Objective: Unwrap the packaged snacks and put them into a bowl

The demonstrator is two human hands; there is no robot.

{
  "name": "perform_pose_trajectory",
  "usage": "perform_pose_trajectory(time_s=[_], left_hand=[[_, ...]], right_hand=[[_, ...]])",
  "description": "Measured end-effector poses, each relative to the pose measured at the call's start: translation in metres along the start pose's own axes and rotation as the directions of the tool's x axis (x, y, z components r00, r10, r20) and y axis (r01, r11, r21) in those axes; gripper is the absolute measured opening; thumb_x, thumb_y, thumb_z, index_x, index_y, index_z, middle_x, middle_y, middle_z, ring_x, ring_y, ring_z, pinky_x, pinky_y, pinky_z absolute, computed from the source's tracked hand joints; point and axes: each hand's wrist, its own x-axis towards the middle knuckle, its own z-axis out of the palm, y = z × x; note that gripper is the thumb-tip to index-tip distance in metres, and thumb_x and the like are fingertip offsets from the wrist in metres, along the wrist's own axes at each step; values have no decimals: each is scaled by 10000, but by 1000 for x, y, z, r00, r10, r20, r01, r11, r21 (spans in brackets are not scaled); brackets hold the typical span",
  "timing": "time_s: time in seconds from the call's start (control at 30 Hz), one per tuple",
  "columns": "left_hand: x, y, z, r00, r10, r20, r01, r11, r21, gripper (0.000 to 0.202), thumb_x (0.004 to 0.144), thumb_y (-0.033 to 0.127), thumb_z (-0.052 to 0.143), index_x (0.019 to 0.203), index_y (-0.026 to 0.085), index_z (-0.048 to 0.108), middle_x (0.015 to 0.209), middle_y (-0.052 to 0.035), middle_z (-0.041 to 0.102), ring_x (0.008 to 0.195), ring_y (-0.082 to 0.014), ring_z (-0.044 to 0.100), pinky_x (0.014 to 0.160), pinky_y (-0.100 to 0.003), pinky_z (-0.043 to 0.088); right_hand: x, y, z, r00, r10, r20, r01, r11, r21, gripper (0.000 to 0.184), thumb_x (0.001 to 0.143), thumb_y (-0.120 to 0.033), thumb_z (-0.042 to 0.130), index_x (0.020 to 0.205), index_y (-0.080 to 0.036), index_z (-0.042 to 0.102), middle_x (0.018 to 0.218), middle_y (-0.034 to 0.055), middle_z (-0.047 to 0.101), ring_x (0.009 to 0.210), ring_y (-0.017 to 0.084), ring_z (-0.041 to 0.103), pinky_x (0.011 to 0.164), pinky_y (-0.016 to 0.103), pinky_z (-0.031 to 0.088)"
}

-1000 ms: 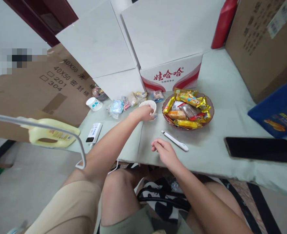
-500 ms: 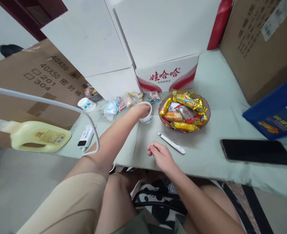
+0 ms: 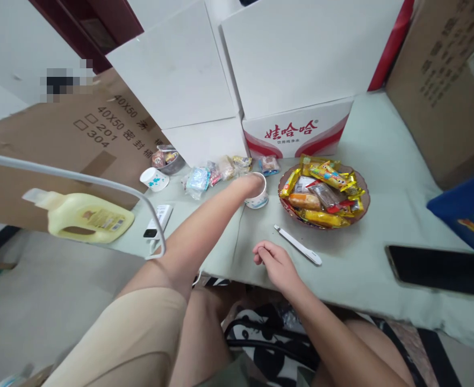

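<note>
My left hand (image 3: 251, 185) reaches forward and is closed on the rim of a small white cup (image 3: 258, 196) with a blue pattern, which stands on the pale green table (image 3: 374, 161). My right hand (image 3: 274, 260) rests near the table's front edge, fingers loosely curled, nothing visible in them. A white pen-like tool (image 3: 297, 244) lies just right of it. A brown glass bowl (image 3: 361, 201) full of wrapped snacks sits right of the cup.
Several loose wrapped snacks (image 3: 215, 172) and another white cup (image 3: 153, 179) lie at the back left. White cartons (image 3: 293, 64) stand behind. A black phone (image 3: 442, 270), a blue box (image 3: 468, 215), a yellow jug (image 3: 86, 217) and a power bank (image 3: 158, 220) are around.
My left hand has stayed on the cup's rim and covers more of it now. My right hand has barely moved. The view has shifted slightly.
</note>
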Motion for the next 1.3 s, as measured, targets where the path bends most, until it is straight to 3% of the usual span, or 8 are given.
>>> perform_pose_trajectory(time_s=[0.17,0.33,0.47,0.7,1.03,1.1,1.17,1.3], left_hand=[[-15,-12,-32,994,-27,104,29,999,-23,655,646,282,811,1282,222,667,1236,-92,726,1136,-313,661,991,-398,501],[-12,-20,-60,981,-46,-186,30,996,-87,402,780,240,666,1176,192,708,1123,-59,738,1034,-243,673,932,-310,487],[26,-14,-58,967,-26,-252,21,1000,-23,495,786,316,679,1266,193,672,1241,-88,699,1131,-271,640,973,-307,476],[105,-13,-36,991,-95,-98,100,994,42,1023,627,386,836,1547,321,395,1529,-132,477,1347,-359,522,1089,-388,437],[83,-32,-49,935,-187,-302,89,946,-310,455,837,205,527,1276,158,636,1233,-117,707,1116,-262,652,974,-354,508],[64,-35,-58,897,-258,-358,6,818,-575,417,826,174,513,1223,148,636,1171,-100,721,1063,-221,670,945,-332,538],[42,-35,-65,854,-367,-370,-158,494,-855,379,814,134,491,1167,160,624,1116,-73,723,1027,-171,682,923,-288,561],[-18,-27,-61,800,-482,-357,-441,-69,-895,330,849,132,444,1132,176,607,1077,-55,721,1090,-126,677,969,-224,555]], right_hand=[[3,0,0,1000,1,-12,-1,1000,4,281,799,-472,493,758,-216,602,670,11,633,695,175,604,714,316,457],[2,1,-1,1000,-4,-17,3,1000,-13,239,826,-413,480,763,-220,605,681,9,645,710,175,615,718,307,458],[0,3,-4,1000,5,-18,-5,1000,-4,244,867,-378,457,788,-217,622,704,13,664,718,172,619,715,297,450],[4,-4,-14,999,30,-23,-31,999,-14,231,904,-304,450,822,-216,647,729,7,685,673,151,591,670,273,424],[6,-3,-9,1000,12,4,-11,1000,-26,244,898,-334,448,825,-217,649,734,13,691,705,166,617,696,286,432],[5,0,-5,1000,-24,-8,23,999,-22,252,891,-358,450,812,-218,644,721,14,686,706,171,618,698,291,438],[5,1,-3,999,-50,-18,49,999,-15,257,875,-382,456,789,-219,634,703,14,677,715,176,624,707,297,449],[3,3,-4,998,-60,-17,60,998,-5,271,831,-453,487,752,-224,608,673,16,648,699,184,616,700,314,461]])
